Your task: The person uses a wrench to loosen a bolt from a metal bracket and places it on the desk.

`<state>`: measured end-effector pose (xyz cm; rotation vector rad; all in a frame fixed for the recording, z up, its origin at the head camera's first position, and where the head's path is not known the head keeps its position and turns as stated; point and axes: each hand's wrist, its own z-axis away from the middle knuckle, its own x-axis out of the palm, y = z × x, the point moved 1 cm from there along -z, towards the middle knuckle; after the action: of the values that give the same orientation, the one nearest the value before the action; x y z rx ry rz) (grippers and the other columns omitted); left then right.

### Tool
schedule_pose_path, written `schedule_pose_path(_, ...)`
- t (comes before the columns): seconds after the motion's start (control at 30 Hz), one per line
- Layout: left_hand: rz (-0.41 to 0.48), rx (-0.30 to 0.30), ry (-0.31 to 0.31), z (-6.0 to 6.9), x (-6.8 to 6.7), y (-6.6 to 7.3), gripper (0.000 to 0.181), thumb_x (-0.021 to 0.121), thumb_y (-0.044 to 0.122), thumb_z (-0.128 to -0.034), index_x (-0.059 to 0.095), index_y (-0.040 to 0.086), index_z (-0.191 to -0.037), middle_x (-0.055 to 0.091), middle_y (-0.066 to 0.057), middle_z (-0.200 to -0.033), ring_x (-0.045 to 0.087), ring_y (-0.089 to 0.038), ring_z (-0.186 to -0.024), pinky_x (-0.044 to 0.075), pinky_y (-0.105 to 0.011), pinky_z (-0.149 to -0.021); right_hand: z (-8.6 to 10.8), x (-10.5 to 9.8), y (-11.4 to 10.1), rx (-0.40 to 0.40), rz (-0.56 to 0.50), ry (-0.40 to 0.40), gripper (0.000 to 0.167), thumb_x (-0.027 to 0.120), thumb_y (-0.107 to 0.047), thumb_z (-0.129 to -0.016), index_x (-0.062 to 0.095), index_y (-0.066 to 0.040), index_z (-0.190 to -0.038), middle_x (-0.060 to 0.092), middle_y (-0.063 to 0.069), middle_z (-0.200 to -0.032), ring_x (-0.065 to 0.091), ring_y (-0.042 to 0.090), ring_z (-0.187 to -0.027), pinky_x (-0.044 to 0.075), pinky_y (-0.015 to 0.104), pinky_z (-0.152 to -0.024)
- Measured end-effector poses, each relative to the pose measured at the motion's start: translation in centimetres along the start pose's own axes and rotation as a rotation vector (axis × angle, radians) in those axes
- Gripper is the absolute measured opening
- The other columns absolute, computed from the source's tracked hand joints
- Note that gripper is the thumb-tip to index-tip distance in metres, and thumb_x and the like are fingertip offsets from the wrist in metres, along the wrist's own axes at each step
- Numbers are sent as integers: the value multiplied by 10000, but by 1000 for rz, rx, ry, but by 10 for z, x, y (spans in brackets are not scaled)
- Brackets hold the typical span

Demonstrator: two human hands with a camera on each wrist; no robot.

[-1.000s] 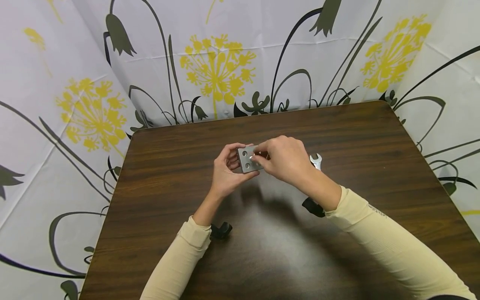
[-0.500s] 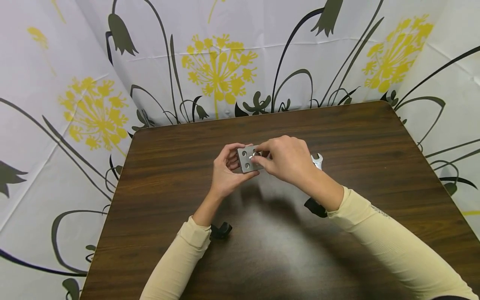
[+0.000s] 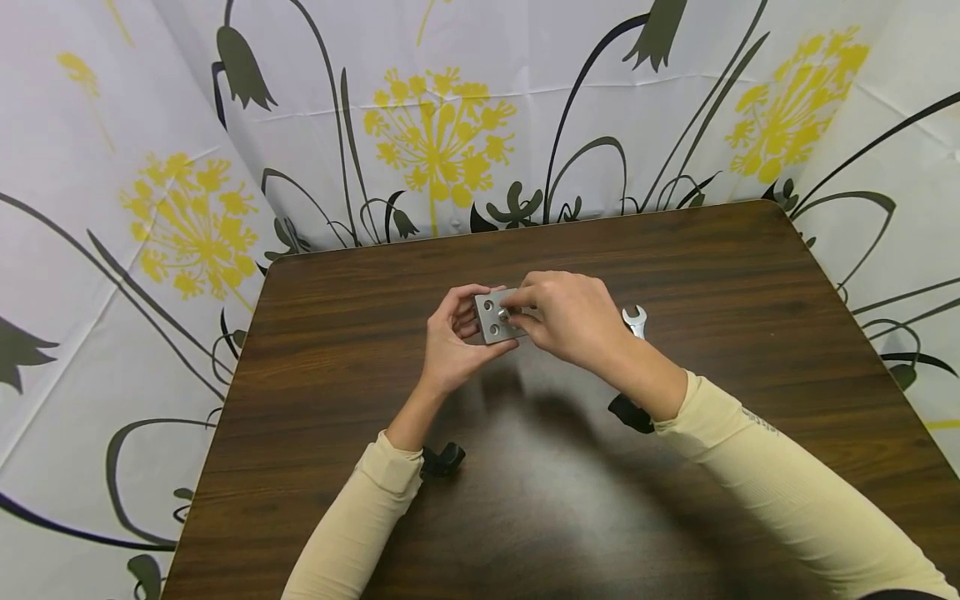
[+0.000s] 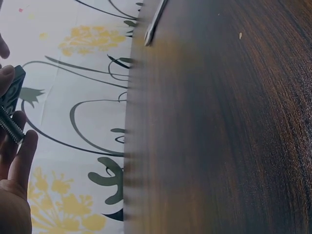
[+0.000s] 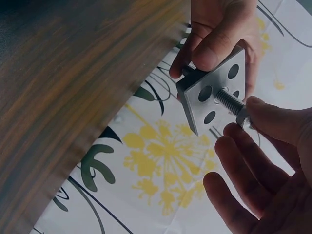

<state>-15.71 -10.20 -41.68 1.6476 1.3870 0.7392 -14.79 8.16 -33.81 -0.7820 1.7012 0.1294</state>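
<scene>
A grey metal plate with several holes (image 3: 491,317) is held up above the table by the left hand (image 3: 456,350), thumb along its lower edge. In the right wrist view, a threaded bolt (image 5: 230,101) stands out from the middle of the plate (image 5: 195,100), and the left hand (image 5: 224,39) grips the plate's edge. The right hand (image 5: 268,175) has its thumb and a finger at the nut (image 5: 243,117) on the bolt's outer end, other fingers spread. From the head view the right hand (image 3: 573,321) covers part of the plate. A threaded shaft (image 4: 10,127) shows beside the left hand (image 4: 17,170).
An open-ended wrench (image 3: 634,322) lies on the brown wooden table (image 3: 337,333), just beyond the right wrist. Black wrist devices (image 3: 444,461) show at both sleeves. A white curtain with yellow and grey plant prints (image 3: 450,50) hangs along the table's back and sides.
The right hand's thumb and fingers have shifted slightly at the bolt, with more of its end visible between them. The left hand and the plate have stayed nearly in place.
</scene>
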Motion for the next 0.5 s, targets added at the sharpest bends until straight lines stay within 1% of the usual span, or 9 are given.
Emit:
schedule_pose_path(0.1,7,4,4,0,0,-4,689,837,-192,-613,523,-69,-1214,652,-199,-1226,659,-295,-1057,569,-346,-812,1,-1,0,-19,12,-5,238,773,-208,-858,770,-224,-1095,686,-56,-952,598,113,-709,485,322,-534)
schedule_pose_path(0.2,5,-2,6,0,1,-4,682,836,-191,-616,524,-70,-1211,653,-199,-1221,661,-294,-1053,569,-350,-811,1,-1,0,3,12,15,252,771,-284,-862,767,-208,-1102,692,-55,-925,591,105,-678,467,309,-504)
schedule_pose_path(0.27,7,-3,5,0,1,-4,677,836,-187,-620,523,-75,-1209,654,-202,-1218,662,-283,-1051,569,-352,-812,1,-1,-1,39,2,38,255,762,-344,-866,775,-195,-1073,698,-58,-875,576,97,-630,441,301,-469)
schedule_pose_path(0.3,5,-4,4,-1,2,0,671,832,-192,-620,517,-95,-1205,648,-226,-1215,662,-294,-1051,569,-366,-813,0,-1,-1,59,-5,50,255,753,-370,-870,781,-191,-1050,699,-64,-844,565,92,-606,428,297,-454)
schedule_pose_path(0.33,5,0,2,-1,2,0,669,834,-187,-623,517,-96,-1204,648,-225,-1215,663,-281,-1051,569,-373,-815,0,-1,-1,79,-12,62,247,744,-386,-874,787,-191,-1020,698,-71,-809,552,86,-581,413,293,-440)
schedule_pose_path(0.43,3,10,-5,-2,2,1,670,835,-185,-623,514,-101,-1204,648,-229,-1214,665,-282,-1051,567,-417,-815,-1,-1,-2,123,-22,76,214,726,-387,-887,794,-191,-935,678,-88,-714,526,80,-534,397,290,-421)
schedule_pose_path(0.5,-8,17,-9,-3,2,1,669,838,-179,-625,516,-97,-1206,649,-225,-1215,666,-283,-1050,566,-434,-813,-1,-1,-2,131,-17,76,204,720,-378,-892,789,-187,-911,656,-94,-669,519,83,-525,395,291,-420)
